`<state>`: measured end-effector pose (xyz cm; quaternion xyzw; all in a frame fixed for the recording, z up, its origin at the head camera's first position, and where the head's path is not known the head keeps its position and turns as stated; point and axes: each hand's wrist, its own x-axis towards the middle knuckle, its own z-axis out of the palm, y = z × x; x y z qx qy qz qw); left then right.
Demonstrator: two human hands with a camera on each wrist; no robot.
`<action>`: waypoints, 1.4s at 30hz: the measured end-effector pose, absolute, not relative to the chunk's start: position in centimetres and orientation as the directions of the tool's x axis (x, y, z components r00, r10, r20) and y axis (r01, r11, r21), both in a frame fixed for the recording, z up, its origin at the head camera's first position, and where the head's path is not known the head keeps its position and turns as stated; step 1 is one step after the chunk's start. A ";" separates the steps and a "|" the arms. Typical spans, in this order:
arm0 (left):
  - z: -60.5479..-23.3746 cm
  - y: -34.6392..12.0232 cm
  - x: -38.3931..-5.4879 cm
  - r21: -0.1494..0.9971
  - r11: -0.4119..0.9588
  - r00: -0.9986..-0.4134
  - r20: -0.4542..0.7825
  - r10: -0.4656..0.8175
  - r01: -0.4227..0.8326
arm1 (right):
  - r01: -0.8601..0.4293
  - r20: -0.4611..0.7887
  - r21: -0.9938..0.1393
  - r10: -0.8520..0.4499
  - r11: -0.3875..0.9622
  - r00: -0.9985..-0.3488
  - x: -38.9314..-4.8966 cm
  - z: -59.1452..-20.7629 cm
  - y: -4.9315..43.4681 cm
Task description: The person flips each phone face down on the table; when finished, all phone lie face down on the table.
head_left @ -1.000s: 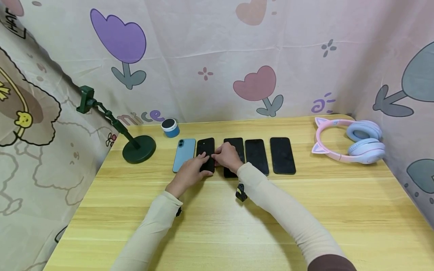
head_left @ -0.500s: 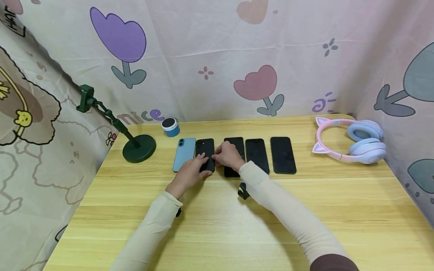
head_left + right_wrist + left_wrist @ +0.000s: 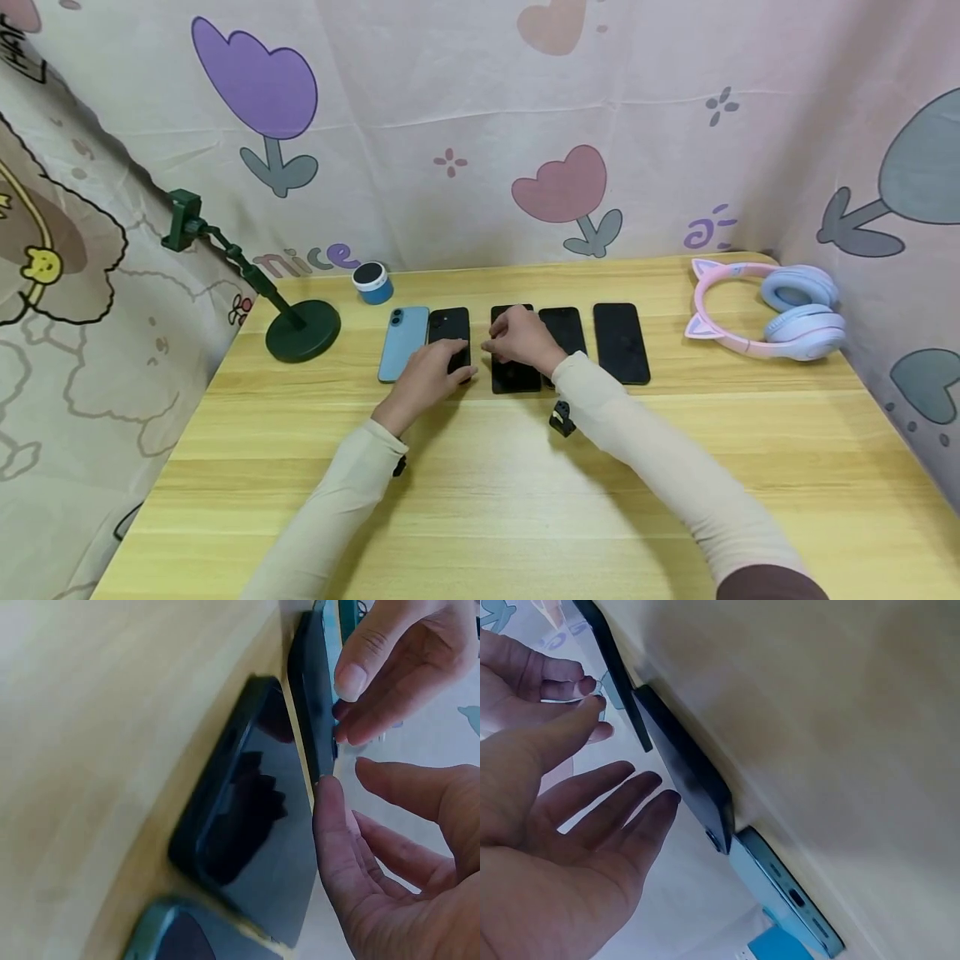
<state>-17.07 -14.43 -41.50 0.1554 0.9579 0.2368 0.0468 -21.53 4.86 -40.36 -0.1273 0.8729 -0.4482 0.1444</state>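
Several phones lie in a row on the wooden table. Farthest left is a light blue phone (image 3: 403,333), camera side up. Right beside it lies a black phone (image 3: 450,323), also back up, with my left hand (image 3: 426,375) over its lower part. In the left wrist view, the fingers of that hand spread loosely near this black phone (image 3: 690,761). My right hand (image 3: 527,340) hovers over a dark phone (image 3: 516,381) with its glossy screen up. Nothing sits between its thumb and fingers in the right wrist view, where the screen (image 3: 255,817) shows a hand's reflection.
Two more dark phones, one partly behind my right hand (image 3: 564,323) and one farther right (image 3: 622,343), continue the row. A green stand (image 3: 303,332) and small blue speaker (image 3: 373,283) stand back left. Cat-ear headphones (image 3: 802,321) lie at right.
The black phone has slid left against the blue one. Both hands have since eased off it, and the right hand has moved right, over the neighbouring dark phone.
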 end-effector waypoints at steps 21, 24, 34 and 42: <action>-42.0 -11.5 -18.1 0.469 0.852 -0.961 -0.024 0.277 0.233 | -0.061 -0.167 -0.760 -0.285 0.647 -0.944 -21.6 -40.4 8.9; -42.2 -11.1 -18.2 0.477 0.854 -0.965 -0.041 0.258 0.208 | -0.059 -0.159 -0.757 -0.271 0.651 -0.949 -21.6 -40.6 9.1; -42.9 -9.8 -18.7 0.483 0.856 -0.974 -0.028 0.224 0.183 | -0.058 -0.146 -0.739 -0.243 0.671 -0.959 -21.6 -40.8 9.6; -42.9 -9.1 -18.7 0.493 0.855 -0.980 -0.024 0.197 0.160 | -0.062 -0.150 -0.711 -0.238 0.700 -0.960 -21.7 -40.8 9.5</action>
